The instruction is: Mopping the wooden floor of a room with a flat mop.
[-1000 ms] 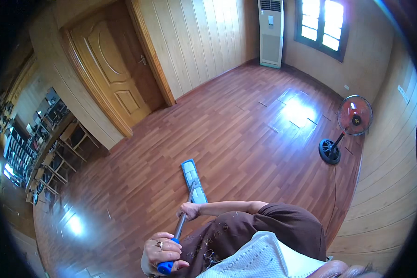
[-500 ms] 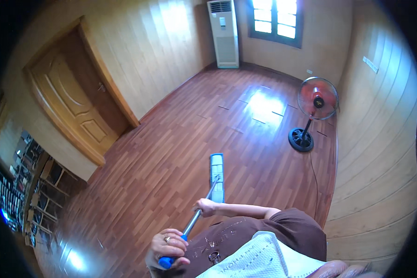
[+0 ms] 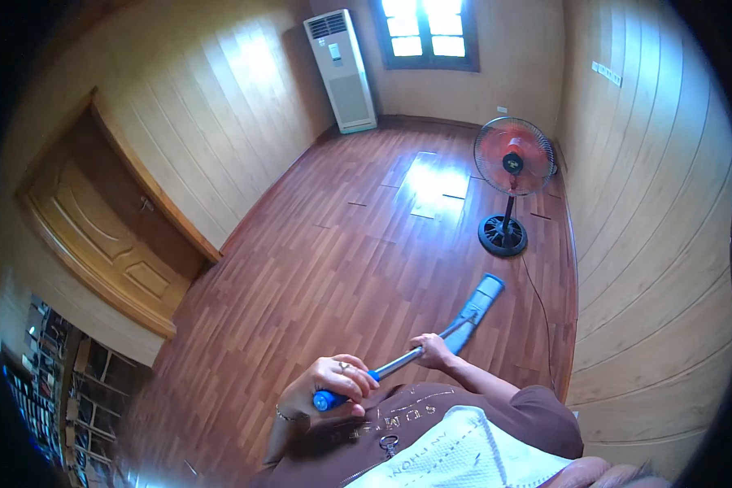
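A flat mop [image 3: 485, 294] with a long pale blue head lies on the wooden floor to the front right, its pole slanting back toward me. My left hand [image 3: 342, 381] wears a ring and a bracelet and is wrapped round the blue grip at the top of the metal pole. Lower down the pole, my right hand [image 3: 433, 351] is closed round the bare metal. The mop head is set at a diagonal, just left of a dark cord. Part of the head is hidden behind my right hand.
A standing fan [image 3: 503, 234] with a round black base is beyond the mop, and its cord [image 3: 542, 305] runs along the right wall. A tall white air conditioner [image 3: 348, 93] occupies the far corner. A wooden door [image 3: 110, 232] and a shelf with mixed items [image 3: 98, 390] are at left.
The mop head has swept right across the floor, turning from nearly straight ahead to a diagonal. Both hands have moved right with the pole. The view has shifted slightly to the right.
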The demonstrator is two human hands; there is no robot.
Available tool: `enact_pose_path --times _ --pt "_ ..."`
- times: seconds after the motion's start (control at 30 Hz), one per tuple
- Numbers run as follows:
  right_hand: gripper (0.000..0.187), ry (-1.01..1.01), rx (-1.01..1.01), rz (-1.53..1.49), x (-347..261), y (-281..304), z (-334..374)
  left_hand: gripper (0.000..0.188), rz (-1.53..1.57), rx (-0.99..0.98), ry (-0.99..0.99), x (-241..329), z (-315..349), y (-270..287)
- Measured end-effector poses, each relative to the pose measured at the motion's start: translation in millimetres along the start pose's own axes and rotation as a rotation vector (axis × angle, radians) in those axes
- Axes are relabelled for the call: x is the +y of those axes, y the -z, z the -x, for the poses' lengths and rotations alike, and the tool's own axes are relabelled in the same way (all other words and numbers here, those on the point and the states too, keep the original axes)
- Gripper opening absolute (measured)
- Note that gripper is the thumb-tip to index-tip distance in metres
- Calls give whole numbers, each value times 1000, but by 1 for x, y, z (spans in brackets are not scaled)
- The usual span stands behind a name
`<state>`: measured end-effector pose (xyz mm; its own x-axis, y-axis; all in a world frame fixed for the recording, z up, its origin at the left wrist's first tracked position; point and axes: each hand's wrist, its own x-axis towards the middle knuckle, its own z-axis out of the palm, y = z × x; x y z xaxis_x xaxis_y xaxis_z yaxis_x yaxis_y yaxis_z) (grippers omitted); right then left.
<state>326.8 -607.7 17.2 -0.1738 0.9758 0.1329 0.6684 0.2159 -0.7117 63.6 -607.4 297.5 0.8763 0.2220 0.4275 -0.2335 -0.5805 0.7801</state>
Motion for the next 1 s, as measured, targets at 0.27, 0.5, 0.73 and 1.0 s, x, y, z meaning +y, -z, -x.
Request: enact_pose_path --times 0.27,0.5,0.73,1.0 --pt "18 -158 209 93 9 38 55 16 150 -87 -87 -33 -41 2" --pt "22 -323 220 39 -4 21 90 14 298 -100 -23 -30 -34 6" --pt "27 -228 93 -110 -30 4 69 15 144 -52 -45 8 -5 21" --pt "28 -77 -167 -158 -70 -10 9 18 -55 43 -80 55 18 25"
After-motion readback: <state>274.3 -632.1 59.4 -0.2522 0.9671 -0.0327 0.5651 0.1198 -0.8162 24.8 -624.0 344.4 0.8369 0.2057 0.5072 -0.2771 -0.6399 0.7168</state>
